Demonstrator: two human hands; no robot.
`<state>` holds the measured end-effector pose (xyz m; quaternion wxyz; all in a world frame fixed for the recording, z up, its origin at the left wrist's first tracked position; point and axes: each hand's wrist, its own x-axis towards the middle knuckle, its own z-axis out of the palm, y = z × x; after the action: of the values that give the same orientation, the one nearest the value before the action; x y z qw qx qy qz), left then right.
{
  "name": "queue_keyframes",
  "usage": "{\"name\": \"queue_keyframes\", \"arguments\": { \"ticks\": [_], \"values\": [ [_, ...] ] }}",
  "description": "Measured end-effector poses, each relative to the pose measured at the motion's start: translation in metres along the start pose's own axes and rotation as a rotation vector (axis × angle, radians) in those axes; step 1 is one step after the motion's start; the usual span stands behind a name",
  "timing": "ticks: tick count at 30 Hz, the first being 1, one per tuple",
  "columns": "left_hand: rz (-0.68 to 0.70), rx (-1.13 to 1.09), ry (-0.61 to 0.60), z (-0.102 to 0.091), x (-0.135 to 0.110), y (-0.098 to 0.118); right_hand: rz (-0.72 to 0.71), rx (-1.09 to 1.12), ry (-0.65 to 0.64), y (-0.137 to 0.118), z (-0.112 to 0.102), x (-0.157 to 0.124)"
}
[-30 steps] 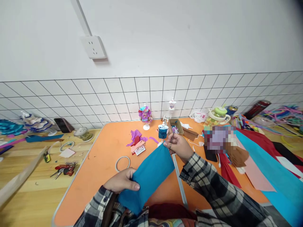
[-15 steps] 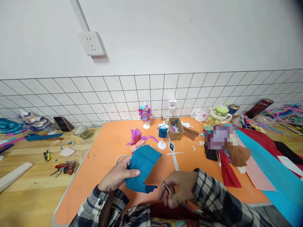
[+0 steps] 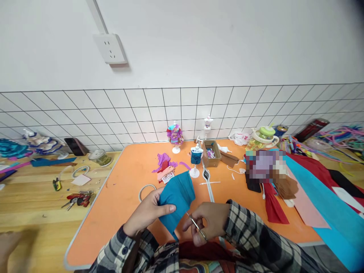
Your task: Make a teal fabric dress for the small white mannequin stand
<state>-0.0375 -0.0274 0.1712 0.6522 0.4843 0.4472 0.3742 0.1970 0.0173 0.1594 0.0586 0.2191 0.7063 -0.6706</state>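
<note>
My left hand (image 3: pixel 149 210) grips a teal piece of crepe paper (image 3: pixel 180 193) between thumb and fingers, holding it above the orange table (image 3: pixel 113 212). The paper bends downward and ends in a narrow point at the bottom. In my right hand (image 3: pixel 212 220) is a small pair of metal scissors (image 3: pixel 196 223), the fingers curled round the handles. The scissor tips point up and left, close to the paper's lower right edge. Straight ahead stands a small dress form (image 3: pixel 196 155) wrapped in teal on a white base.
Behind are a decorated dress form (image 3: pixel 174 136), a cardboard box (image 3: pixel 212 161) and purple scraps (image 3: pixel 163 161). A tape roll (image 3: pixel 145 189) lies near my left hand. Coloured sheets (image 3: pixel 307 197) and a jug (image 3: pixel 261 138) occupy the right. Another person's blurred hand (image 3: pixel 10 242) shows at far left.
The teal paper has swung up and to the right, and its jagged lower flap now hangs as a point. My right hand with the scissors has shifted slightly left. A blurred hand has appeared far left.
</note>
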Motion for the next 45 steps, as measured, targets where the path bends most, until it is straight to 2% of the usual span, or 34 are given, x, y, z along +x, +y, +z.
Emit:
{"name": "queue_keyframes", "arguments": {
  "ticks": [3,7,11,17,20,24,28,32,37,40,43,45],
  "values": [
    [0.001,-0.004,0.032,0.001,0.0,0.0,0.044,-0.054,0.025,-0.004,0.001,0.002],
    [0.029,0.018,0.085,0.001,0.0,-0.001,0.036,0.036,0.075,-0.01,0.004,0.001],
    [0.048,0.022,0.085,0.001,0.0,-0.001,0.036,0.12,0.066,-0.007,0.006,0.0],
    [0.21,-0.011,0.159,0.0,-0.004,-0.005,-0.004,0.228,0.034,-0.004,0.007,-0.002],
    [0.251,-0.054,0.092,-0.003,-0.007,-0.01,-0.043,0.269,-0.061,-0.015,0.008,-0.008],
    [0.23,-0.096,-0.023,-0.009,-0.005,-0.017,-0.045,0.329,-0.142,-0.027,0.01,-0.016],
    [0.246,-0.035,0.041,-0.015,-0.002,-0.018,-0.078,0.392,-0.154,-0.028,0.011,-0.018],
    [0.383,0.068,0.092,-0.015,-0.001,-0.01,-0.098,0.457,-0.16,-0.027,0.013,-0.018],
    [0.506,0.025,-0.026,-0.01,0.001,-0.002,-0.093,0.481,-0.223,-0.031,0.014,-0.017],
    [0.557,0.105,-0.061,-0.01,0.007,-0.002,-0.083,0.485,-0.253,-0.034,0.014,-0.016],
    [0.539,0.077,-0.146,-0.008,0.014,-0.004,-0.08,0.487,-0.284,-0.033,0.014,-0.015],
    [0.511,0.0,-0.154,-0.005,0.017,-0.006,-0.092,0.495,-0.302,-0.032,0.015,-0.014]
  ]
}}
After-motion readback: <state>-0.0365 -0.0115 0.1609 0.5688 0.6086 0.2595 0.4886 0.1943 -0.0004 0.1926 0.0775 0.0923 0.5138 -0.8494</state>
